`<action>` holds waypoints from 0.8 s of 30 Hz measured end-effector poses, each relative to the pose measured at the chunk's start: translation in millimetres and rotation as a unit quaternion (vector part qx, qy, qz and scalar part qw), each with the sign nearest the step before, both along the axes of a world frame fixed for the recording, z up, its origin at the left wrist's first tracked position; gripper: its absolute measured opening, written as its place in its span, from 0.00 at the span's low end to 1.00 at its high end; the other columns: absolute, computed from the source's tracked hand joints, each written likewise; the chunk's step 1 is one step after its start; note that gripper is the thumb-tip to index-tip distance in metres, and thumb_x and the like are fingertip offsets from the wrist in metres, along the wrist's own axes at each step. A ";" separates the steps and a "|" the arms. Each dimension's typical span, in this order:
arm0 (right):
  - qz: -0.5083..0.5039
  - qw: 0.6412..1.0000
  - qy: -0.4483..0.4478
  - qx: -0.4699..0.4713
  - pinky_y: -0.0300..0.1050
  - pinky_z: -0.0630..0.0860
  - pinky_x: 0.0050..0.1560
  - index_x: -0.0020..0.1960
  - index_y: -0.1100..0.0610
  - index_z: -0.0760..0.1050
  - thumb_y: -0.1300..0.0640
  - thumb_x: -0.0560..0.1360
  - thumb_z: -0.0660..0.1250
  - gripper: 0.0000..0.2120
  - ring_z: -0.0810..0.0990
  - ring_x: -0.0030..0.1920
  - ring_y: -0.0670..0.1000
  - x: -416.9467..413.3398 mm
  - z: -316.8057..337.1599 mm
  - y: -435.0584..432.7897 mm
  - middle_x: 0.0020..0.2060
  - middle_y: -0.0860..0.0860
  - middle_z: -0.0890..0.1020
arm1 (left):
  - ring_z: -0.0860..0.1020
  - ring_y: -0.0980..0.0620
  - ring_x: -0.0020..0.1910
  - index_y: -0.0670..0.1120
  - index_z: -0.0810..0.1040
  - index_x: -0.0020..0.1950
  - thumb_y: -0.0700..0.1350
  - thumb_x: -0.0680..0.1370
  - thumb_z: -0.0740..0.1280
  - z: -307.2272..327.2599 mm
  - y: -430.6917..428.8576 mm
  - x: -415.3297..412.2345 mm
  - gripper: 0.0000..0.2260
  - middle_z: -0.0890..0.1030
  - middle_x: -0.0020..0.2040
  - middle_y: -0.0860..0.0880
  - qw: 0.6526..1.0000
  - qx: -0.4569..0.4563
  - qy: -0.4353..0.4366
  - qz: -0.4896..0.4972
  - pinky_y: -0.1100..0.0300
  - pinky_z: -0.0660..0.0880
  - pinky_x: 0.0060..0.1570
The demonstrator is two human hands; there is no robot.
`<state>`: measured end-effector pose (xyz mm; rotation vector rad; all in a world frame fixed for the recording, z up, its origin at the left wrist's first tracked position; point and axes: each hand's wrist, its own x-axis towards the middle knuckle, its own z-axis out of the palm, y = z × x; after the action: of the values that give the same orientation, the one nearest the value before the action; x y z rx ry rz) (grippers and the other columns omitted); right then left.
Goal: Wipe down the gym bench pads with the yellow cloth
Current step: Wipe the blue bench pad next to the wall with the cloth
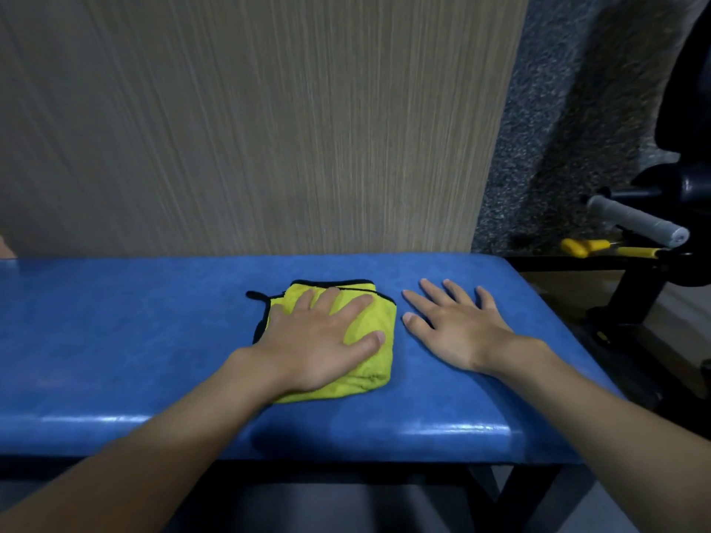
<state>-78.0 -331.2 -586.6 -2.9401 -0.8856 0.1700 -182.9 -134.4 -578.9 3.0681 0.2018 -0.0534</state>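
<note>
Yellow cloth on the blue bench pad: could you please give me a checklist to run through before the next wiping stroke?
1. Left hand pressing flat on the yellow cloth: ok.
2. Cloth lying wholly on the blue pad, away from its edges: ok.
3. Right hand flat on the pad, beside the cloth and apart from it: ok.
4. Cloth's black loop tucked in: not ok, it sticks out at the far left corner.
5. Cloth damp enough: cannot tell.

blue bench pad (115, 340) carries a folded yellow cloth (375, 369) (black-edged) and a flat right hand (458, 332).
</note>
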 end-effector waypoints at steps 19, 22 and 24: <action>-0.004 1.000 -0.017 0.015 0.63 0.39 0.75 0.79 0.37 0.46 0.34 0.79 0.40 0.29 0.42 0.79 0.50 2.9 -4.2 0.4 0.80 0.42 0.47 | 0.58 0.40 0.77 0.67 0.50 0.78 0.74 0.74 0.43 -0.3 37.2 131.7 0.32 0.58 0.79 0.50 0.999 0.012 -0.027 0.039 0.33 0.58 0.69; -0.005 1.000 -0.015 0.025 0.63 0.39 0.75 0.79 0.37 0.48 0.34 0.80 0.41 0.28 0.42 0.79 0.50 2.6 -3.1 -0.4 0.80 0.42 0.47 | 0.55 0.41 0.79 0.66 0.50 0.79 0.74 0.74 0.42 -1.2 33.5 114.6 0.33 0.56 0.81 0.50 0.999 0.011 -0.025 0.034 0.33 0.56 0.70; -0.004 0.999 -0.011 0.030 0.63 0.39 0.75 0.79 0.37 0.48 0.34 0.80 0.42 0.28 0.42 0.79 0.50 2.2 -2.3 -0.3 0.80 0.42 0.48 | 0.54 0.41 0.79 0.66 0.49 0.79 0.74 0.74 0.41 -2.4 30.3 96.6 0.33 0.55 0.81 0.51 0.999 0.017 -0.021 0.032 0.33 0.56 0.71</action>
<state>-75.7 -331.5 -588.9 -2.8946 -0.8652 0.1085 -86.3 -104.1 -581.3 3.0898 0.2997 0.0193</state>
